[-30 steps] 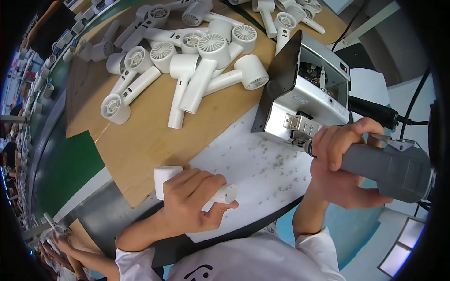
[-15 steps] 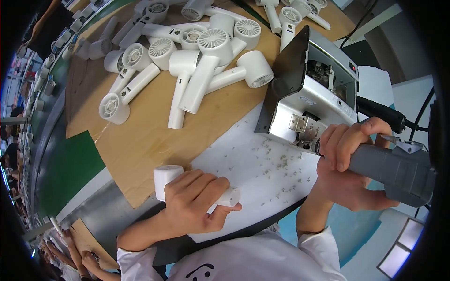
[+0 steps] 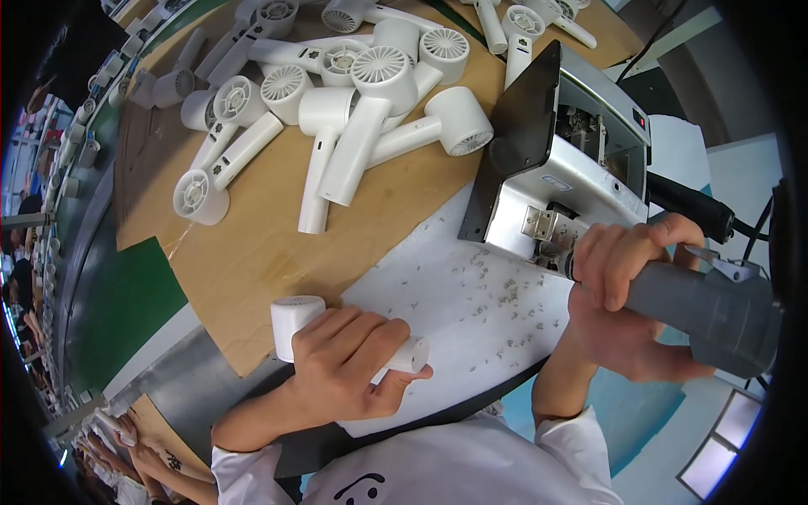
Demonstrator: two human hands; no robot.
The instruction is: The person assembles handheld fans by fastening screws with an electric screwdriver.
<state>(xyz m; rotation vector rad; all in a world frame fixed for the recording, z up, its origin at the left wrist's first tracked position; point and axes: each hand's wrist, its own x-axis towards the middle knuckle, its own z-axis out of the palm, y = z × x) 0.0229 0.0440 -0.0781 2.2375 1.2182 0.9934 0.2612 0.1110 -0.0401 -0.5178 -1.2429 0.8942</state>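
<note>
- Near the person's body, the left hand (image 3: 349, 362) lay palm-down over a white hair dryer (image 3: 311, 324), fingers curled round its handle and thumb tucked under the handle's end, so the grip was closed on it.
- That dryer rested on the near edge of the bench, its round barrel sitting on the brown cardboard sheet (image 3: 252, 252) and its handle reaching right onto the white mat (image 3: 471, 311).
- Small grey specks were scattered across the mat, thickest between the two hands.
- To the right, the right hand (image 3: 627, 303) was wrapped tightly round a grey power screwdriver (image 3: 707, 307), with fingers folded over the top of the barrel and the palm beneath it.
- The tool's front end pointed left and met the small metal fitting on the near face of a silver box-shaped machine (image 3: 572, 181); its tip was hidden behind the fingers.
- This machine stood at the far right edge of the mat, with a black panel (image 3: 526, 126) tilted up on its left side.
- A black cable (image 3: 690, 206) ran from behind the machine toward the right.
- Farther off on the cardboard lay a loose pile of white hair dryers (image 3: 353, 93), well apart from both hands, their vented ends facing various ways.
- Along the far left, a green conveyor strip (image 3: 118, 320) ran past the bench, and other people's hands (image 3: 139, 450) showed at the near left corner.
</note>
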